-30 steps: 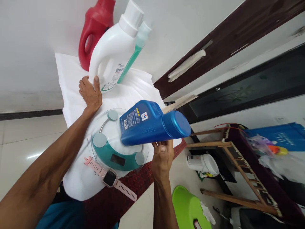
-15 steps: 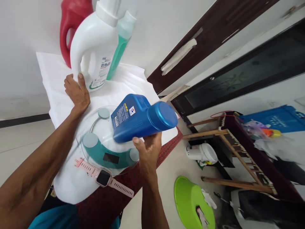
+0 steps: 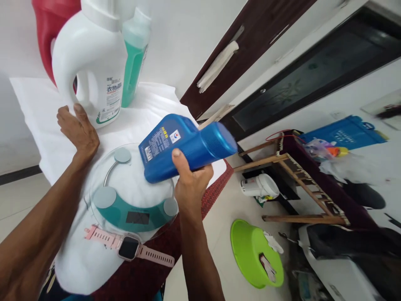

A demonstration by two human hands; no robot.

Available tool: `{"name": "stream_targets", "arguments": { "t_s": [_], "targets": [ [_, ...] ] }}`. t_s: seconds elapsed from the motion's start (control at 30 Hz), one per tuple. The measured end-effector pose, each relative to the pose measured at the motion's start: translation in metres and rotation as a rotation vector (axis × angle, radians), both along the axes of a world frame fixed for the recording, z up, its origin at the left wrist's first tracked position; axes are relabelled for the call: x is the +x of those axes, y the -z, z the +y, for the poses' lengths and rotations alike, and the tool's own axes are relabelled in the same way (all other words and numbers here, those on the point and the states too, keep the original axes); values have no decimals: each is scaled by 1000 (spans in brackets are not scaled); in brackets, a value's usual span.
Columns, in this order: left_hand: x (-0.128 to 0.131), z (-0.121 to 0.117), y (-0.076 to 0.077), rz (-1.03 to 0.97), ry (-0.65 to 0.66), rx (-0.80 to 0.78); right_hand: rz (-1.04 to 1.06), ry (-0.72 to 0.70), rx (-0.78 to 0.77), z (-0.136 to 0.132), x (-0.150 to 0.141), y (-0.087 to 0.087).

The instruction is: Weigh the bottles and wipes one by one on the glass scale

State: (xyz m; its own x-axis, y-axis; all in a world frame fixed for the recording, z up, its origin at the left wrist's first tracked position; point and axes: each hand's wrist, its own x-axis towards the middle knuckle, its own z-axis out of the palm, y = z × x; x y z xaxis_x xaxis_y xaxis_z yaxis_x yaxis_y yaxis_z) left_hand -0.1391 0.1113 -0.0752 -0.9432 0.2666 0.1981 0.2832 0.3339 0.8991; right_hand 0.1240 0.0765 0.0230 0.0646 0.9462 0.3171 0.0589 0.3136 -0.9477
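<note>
My right hand [image 3: 191,179] grips a blue plastic bottle [image 3: 169,148], thumb on its side. The bottle is tilted, its wide blue cap to the right, raised over a round glass scale [image 3: 138,217] with a teal band and a dark display. My left hand [image 3: 78,129] lies with fingers out by the base of a white laundry bottle [image 3: 97,71]; its thumb seems to touch that bottle. Behind stand a red jug [image 3: 58,21] and a clear bottle of green liquid [image 3: 133,67]. A pink-strapped smartwatch [image 3: 128,247] lies at the scale's near edge.
White cloth [image 3: 34,113] covers the small table, with dark red patterned fabric [image 3: 216,194] under it. On the floor to the right are a green basin [image 3: 244,251] with gloves on it and a white bucket [image 3: 260,185]. A wooden-framed stand [image 3: 307,186] is beyond.
The view has shifted, and the table things sit lower and further left. My right thumb has moved up onto the blue bottle's side. My left hand stays by the white bottle.
</note>
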Motion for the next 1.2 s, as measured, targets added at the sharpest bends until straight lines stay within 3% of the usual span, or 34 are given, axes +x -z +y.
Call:
{"name": "stream_targets", "arguments": {
  "t_s": [0.1, 0.23, 0.4, 0.57, 0.7, 0.87, 1.03, 1.2],
  "targets": [
    [-4, 1, 8, 34, 18, 20, -15, 138, 169, 45, -2, -6],
    [-4, 2, 11, 49, -1, 19, -100, 255, 299, 134, -5, 4],
    [-3, 2, 11, 28, -18, 32, -258, 446, 225, 227, -13, 29],
    [-4, 2, 13, 48, -26, 23, -338, 522, 87, 272, -22, 45],
    [-3, 1, 12, 56, -15, 11, -341, 583, 24, 288, -22, 51],
    [0, 0, 10, 49, -24, 17, -417, 526, 4, 286, -20, 51],
    [1, -2, 13, 60, -21, 44, -499, 446, 59, 257, -17, 47],
    [0, -1, 18, 61, -35, 87, -663, 382, 356, 209, -41, 40]
  ]
}}
